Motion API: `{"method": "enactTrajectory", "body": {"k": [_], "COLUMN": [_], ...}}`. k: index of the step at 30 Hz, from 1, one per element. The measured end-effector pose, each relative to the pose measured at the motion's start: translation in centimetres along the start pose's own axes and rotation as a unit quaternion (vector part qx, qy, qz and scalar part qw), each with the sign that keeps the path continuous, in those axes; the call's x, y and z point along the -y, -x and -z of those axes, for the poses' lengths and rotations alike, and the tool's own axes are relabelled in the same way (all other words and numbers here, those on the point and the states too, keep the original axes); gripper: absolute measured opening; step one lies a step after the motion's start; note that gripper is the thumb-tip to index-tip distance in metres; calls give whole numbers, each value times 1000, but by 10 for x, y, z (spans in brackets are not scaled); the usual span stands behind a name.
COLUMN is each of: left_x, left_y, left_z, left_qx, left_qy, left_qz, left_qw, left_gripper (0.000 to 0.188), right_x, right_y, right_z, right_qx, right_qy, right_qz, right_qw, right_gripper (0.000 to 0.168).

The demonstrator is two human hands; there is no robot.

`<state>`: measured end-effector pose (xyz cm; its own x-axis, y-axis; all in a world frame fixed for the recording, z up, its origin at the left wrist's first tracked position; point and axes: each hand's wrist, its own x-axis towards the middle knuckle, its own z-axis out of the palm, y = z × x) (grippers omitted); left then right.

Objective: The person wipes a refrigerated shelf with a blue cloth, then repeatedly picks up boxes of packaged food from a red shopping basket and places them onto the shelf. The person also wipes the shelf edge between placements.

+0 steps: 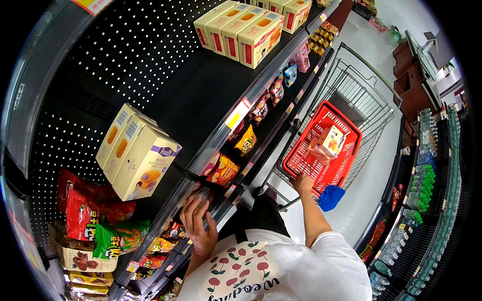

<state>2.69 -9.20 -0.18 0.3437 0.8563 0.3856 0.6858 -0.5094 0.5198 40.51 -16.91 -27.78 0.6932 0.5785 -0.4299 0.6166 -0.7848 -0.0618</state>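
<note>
My left hand [199,220] is raised by the front edge of the shelf, fingers slightly curled and apart. Just beyond its fingertips is a small dark package [204,193]; I cannot tell whether they touch. My right hand [303,183] is closed on the near bar of a wire shopping cart [376,126], at the corner of the red plastic basket [356,150] set in it. Inside the basket lie a cream cookie box [333,140] and a pinkish box [318,150]. A blue cloth-like item [331,197] hangs beside the basket's near right corner.
Cream cookie boxes [148,169] stand on the black shelf [180,90] at left, with more boxes [260,37] farther along. Red [81,214] and green snack bags [120,237] sit nearer. Bagged snacks [224,171] fill a lower shelf. Bottles [421,184] line the right-hand shelving, across the pale floor [361,210].
</note>
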Motion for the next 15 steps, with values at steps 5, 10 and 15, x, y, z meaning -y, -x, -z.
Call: {"method": "enactTrajectory", "body": {"k": [5,10,15], "left_x": [-1,0,-6], "left_y": [1,2,-1], "left_z": [-3,-12,-17], "left_qx": [13,30,47], "left_qy": [-1,12,40], "left_qz": [0,-16,-19], "left_qw": [1000,999,998], "left_gripper": [37,34,34], "right_x": [-7,-15,-12], "right_y": [-7,-3,13], "right_z": [6,6,-2], "right_qx": [-18,9,22], "right_qy": [-16,-2,14], "right_qz": [-2,-11,-23], "right_qw": [1000,1000,999], "right_gripper": [50,54,56]}}
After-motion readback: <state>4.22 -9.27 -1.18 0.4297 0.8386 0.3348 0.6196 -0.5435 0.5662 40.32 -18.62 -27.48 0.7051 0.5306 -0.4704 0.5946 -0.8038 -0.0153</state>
